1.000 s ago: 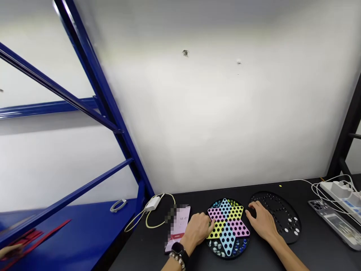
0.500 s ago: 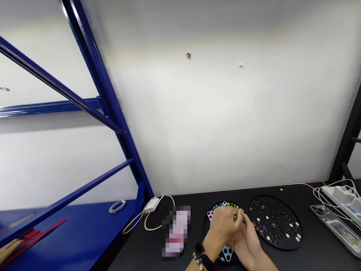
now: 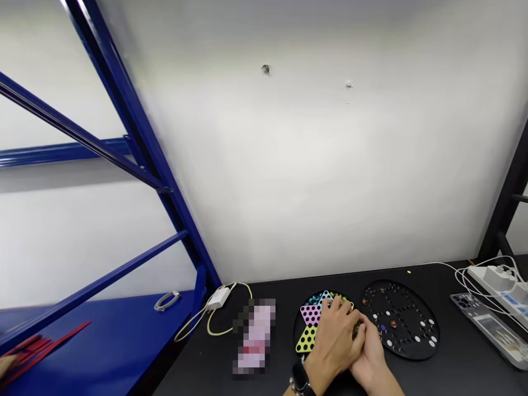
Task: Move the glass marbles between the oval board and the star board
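My left hand (image 3: 336,336), wearing a black watch, lies over a round star-patterned marble board (image 3: 305,344), its fingers bent down across the right part. My right hand (image 3: 371,352) is cupped just beside and under it, the two hands touching. A bit of green marble (image 3: 355,330) shows between the hands; what the left fingertips hold is hidden. Pink, yellow and light blue hole fields show on the board, with blue-green marbles at its far rim. To the right lies a second round black board (image 3: 412,352) holding white, orange-brown and blue marbles.
A blurred pinkish object (image 3: 258,335) lies left of the boards, near a white adapter (image 3: 219,297) with a cable. On the right are a grey device (image 3: 490,330) and a white power strip (image 3: 501,286). A blue rack (image 3: 165,187) stands at left; another person's hand (image 3: 7,363) shows there.
My left hand has shifted so its fingers reach over the board's right part, uncovering the pink and yellow fields. The green marble is less visible. The view has moved slightly.
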Available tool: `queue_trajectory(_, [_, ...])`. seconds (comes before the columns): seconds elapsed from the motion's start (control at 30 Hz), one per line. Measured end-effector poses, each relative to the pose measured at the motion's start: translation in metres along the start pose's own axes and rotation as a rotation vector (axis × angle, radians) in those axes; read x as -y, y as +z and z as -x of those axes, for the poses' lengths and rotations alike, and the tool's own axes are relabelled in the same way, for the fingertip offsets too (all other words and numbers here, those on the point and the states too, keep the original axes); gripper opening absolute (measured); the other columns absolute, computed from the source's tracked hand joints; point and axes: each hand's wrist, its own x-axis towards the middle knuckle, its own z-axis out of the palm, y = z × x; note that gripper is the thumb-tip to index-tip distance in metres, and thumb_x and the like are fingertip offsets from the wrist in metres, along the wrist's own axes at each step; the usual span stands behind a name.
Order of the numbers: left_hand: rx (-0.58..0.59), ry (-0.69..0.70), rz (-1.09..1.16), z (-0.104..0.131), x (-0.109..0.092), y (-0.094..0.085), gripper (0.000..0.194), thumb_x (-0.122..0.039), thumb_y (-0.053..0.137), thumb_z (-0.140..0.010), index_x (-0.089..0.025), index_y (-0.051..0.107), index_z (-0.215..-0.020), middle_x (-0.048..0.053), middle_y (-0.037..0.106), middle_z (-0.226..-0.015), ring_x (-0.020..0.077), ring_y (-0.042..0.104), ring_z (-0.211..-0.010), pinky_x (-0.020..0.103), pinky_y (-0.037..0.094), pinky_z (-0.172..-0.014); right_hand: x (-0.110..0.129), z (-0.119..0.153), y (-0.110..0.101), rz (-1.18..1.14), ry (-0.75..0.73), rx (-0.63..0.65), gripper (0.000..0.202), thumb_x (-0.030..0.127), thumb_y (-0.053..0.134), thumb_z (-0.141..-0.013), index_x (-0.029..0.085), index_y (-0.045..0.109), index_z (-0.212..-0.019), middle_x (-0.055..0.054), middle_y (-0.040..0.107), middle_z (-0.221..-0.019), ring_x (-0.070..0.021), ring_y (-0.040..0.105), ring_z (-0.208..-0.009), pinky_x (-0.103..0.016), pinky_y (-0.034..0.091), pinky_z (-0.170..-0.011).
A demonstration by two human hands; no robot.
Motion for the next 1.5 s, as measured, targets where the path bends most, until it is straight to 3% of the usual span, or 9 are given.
queue_trajectory(0.17, [-0.028, 0.029, 0.180, 0.010, 0.002, -0.008, 0.021, -0.034, 0.059, -0.096, -0.038, 0.073, -0.111, 0.000, 0.067, -0.125, 0.0279, 0.053, -0.124, 0.053, 0.030, -0.114, 0.008, -0.006, -0.008, -0.192, 0.106, -0.084, 0.031, 0.051, 0.073, -0.068, 0.023, 0.061, -0.076, -0.001, 0.068, -0.070, -0.0198, 0.067, -0.061, -0.029, 0.051, -0.050])
queue_trajectory(0.3, [-0.098, -0.073, 0.335, 0.016, 0.014, -0.019, 0.030, -0.031, 0.053, -0.095, -0.034, 0.068, -0.121, 0.000, 0.066, -0.131, 0.0254, 0.056, -0.124, 0.047, 0.033, -0.116, 0.032, -0.021, -0.027, -0.016, 0.048, -0.072, 0.038, 0.053, 0.077, -0.070, 0.023, 0.053, -0.070, 0.008, 0.048, -0.055, -0.0059, 0.033, -0.037, -0.019, 0.020, -0.036])
queue_trajectory(0.37, [-0.136, -0.158, 0.354, 0.018, 0.030, -0.022, 0.028, -0.031, 0.050, -0.095, -0.030, 0.068, -0.116, 0.003, 0.068, -0.126, 0.0251, 0.059, -0.118, 0.043, 0.041, -0.109, 0.048, -0.032, -0.044, 0.286, -0.079, -0.101, 0.044, 0.061, 0.071, -0.075, 0.023, 0.051, -0.065, 0.009, 0.041, -0.052, -0.0060, 0.027, -0.038, -0.020, 0.018, -0.038])
queue_trajectory(0.43, [-0.113, -0.255, 0.331, 0.020, 0.051, -0.020, 0.028, -0.031, 0.044, -0.097, -0.028, 0.068, -0.111, 0.003, 0.070, -0.120, 0.0239, 0.062, -0.113, 0.039, 0.046, -0.102, 0.063, -0.043, -0.064, 0.745, -0.286, -0.147, 0.048, 0.064, 0.062, -0.082, 0.024, 0.046, -0.059, 0.007, 0.039, -0.051, -0.0099, 0.036, -0.043, -0.023, 0.027, -0.043])
queue_trajectory(0.57, [-0.026, -0.394, 0.174, 0.026, 0.095, -0.008, 0.034, -0.027, 0.036, -0.099, -0.027, 0.065, -0.117, 0.002, 0.069, -0.123, 0.0218, 0.060, -0.115, 0.038, 0.046, -0.099, 0.069, -0.058, -0.101, 1.536, -0.515, -0.216, 0.035, 0.045, 0.042, -0.095, 0.025, 0.055, -0.069, -0.006, 0.066, -0.079, -0.0230, 0.063, -0.074, -0.030, 0.042, -0.062])
queue_trajectory(0.73, [0.064, -0.349, 0.079, 0.024, 0.111, 0.005, 0.035, -0.025, 0.044, -0.094, -0.026, 0.064, -0.123, 0.004, 0.067, -0.125, 0.0244, 0.060, -0.114, 0.039, 0.045, -0.095, 0.059, -0.058, -0.113, 1.931, -0.576, -0.213, 0.033, 0.037, 0.036, -0.098, 0.024, 0.065, -0.092, -0.013, 0.068, -0.107, -0.0310, 0.063, -0.099, -0.040, 0.045, -0.076])
queue_trajectory(0.9, [0.165, -0.187, -0.002, 0.009, 0.107, 0.009, 0.038, -0.031, 0.051, -0.094, -0.029, 0.060, -0.130, 0.005, 0.061, -0.134, 0.0269, 0.055, -0.119, 0.041, 0.043, -0.100, 0.059, -0.049, -0.102, 1.930, -0.642, -0.268, 0.033, 0.043, 0.042, -0.098, 0.025, 0.066, -0.109, -0.013, 0.066, -0.117, -0.0331, 0.058, -0.110, -0.051, 0.040, -0.093])
queue_trajectory(1.03, [0.182, -0.156, -0.066, 0.001, 0.111, 0.012, 0.039, -0.034, 0.047, -0.097, -0.023, 0.057, -0.132, 0.009, 0.060, -0.131, 0.0301, 0.055, -0.116, 0.045, 0.044, -0.098, 0.054, -0.042, -0.091, 1.806, -0.688, -0.189, 0.032, 0.046, 0.043, -0.098, 0.027, 0.064, -0.113, -0.011, 0.063, -0.126, -0.0313, 0.055, -0.119, -0.053, 0.034, -0.103])
queue_trajectory(1.5, [0.290, -0.060, -0.172, -0.015, 0.133, 0.017, 0.034, -0.034, 0.031, -0.106, -0.023, 0.063, -0.110, 0.006, 0.066, -0.110, 0.0195, 0.067, -0.086, 0.031, 0.052, -0.081, 0.047, -0.032, -0.081, 1.608, -0.509, -0.020, 0.035, 0.053, 0.038, -0.101, 0.031, 0.064, -0.106, -0.005, 0.065, -0.116, -0.0267, 0.058, -0.115, -0.054, 0.032, -0.107])
